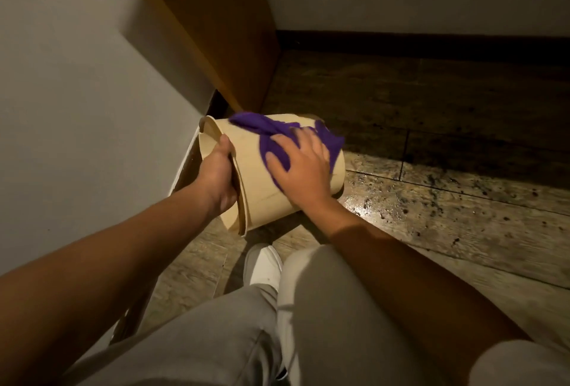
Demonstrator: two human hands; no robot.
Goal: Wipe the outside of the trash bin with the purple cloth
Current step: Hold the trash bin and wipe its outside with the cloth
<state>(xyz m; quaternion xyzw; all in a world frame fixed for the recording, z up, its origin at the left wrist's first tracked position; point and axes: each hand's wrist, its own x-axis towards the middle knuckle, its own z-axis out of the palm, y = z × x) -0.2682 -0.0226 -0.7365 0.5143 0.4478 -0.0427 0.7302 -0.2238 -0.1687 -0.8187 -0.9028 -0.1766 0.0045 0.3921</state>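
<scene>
Trash bin point(262, 182) sideways, mouth toward left

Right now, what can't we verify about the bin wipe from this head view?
- Trash bin inside: the mouth faces away to the left, the left hand grips the rim.
- Bin's underside and far side: hidden by its own body.
- Purple cloth middle: under the right hand.
- Dirt or streaks on the bin: too dim to tell.

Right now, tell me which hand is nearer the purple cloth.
Right. The right hand lies flat on the purple cloth, pressing it against the trash bin; the left hand grips the bin's open rim, apart from it.
</scene>
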